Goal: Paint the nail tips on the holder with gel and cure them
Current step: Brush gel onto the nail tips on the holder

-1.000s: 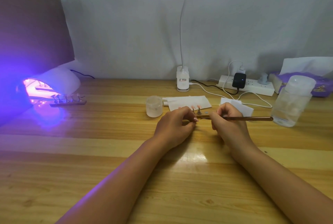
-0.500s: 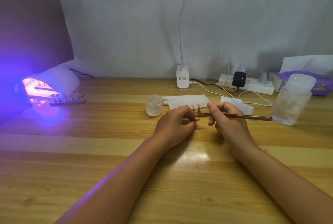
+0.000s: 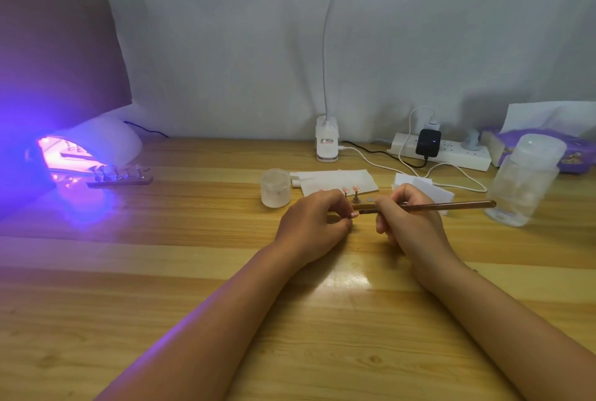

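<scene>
The left hand (image 3: 314, 223) pinches a nail tip (image 3: 354, 214) over the desk (image 3: 193, 271). The right hand (image 3: 409, 223), at its 3 o'clock, grips the brush (image 3: 451, 205) aimed at it. It seems best to brace both wrists, stroke the gel thinly, then cure under the lamp (image 3: 106, 146) at 10 o'clock.

Desk lamp (image 3: 326, 142), power strip (image 3: 461, 153), tissue box (image 3: 579, 157), clear bottle (image 3: 524, 181)
</scene>
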`<action>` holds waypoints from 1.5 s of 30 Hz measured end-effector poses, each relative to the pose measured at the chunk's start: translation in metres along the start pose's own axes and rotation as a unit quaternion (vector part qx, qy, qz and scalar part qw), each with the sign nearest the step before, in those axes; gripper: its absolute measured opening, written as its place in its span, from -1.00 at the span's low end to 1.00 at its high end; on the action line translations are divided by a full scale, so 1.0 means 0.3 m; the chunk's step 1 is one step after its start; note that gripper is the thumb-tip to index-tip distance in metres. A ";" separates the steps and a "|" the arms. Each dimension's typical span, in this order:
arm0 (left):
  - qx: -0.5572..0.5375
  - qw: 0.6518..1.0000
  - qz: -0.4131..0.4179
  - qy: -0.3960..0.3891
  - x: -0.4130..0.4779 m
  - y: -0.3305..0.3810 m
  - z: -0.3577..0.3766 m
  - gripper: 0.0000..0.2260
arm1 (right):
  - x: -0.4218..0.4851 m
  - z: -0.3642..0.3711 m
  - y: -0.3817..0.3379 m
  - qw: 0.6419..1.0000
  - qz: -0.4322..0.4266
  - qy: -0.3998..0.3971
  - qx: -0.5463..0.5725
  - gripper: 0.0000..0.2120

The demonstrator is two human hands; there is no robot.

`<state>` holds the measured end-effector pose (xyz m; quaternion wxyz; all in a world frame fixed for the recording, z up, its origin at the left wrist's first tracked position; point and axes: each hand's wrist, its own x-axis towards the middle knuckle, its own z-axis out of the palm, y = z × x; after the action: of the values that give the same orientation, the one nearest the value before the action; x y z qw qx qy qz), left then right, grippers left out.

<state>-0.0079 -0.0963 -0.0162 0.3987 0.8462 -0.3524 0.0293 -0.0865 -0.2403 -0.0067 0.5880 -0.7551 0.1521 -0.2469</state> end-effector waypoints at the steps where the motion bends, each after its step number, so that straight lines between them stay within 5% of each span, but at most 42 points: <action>1: 0.002 1.000 0.001 -0.001 0.000 0.001 0.000 -0.91 | -0.001 0.000 0.000 1.000 0.001 -0.002 0.000 -0.85; 18: 0.002 1.000 0.009 0.004 0.000 0.000 0.002 -0.86 | -0.011 0.001 -0.007 0.998 -0.014 -0.059 -0.020 -0.80; 45: -0.005 1.000 -0.001 0.000 0.000 -0.001 0.001 -0.88 | -0.004 0.001 -0.001 1.000 -0.014 -0.008 -0.019 -0.83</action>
<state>-0.0078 -0.0963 -0.0164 0.4030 0.8445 -0.3518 0.0271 -0.0873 -0.2395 -0.0068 0.5709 -0.7704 0.1412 -0.2462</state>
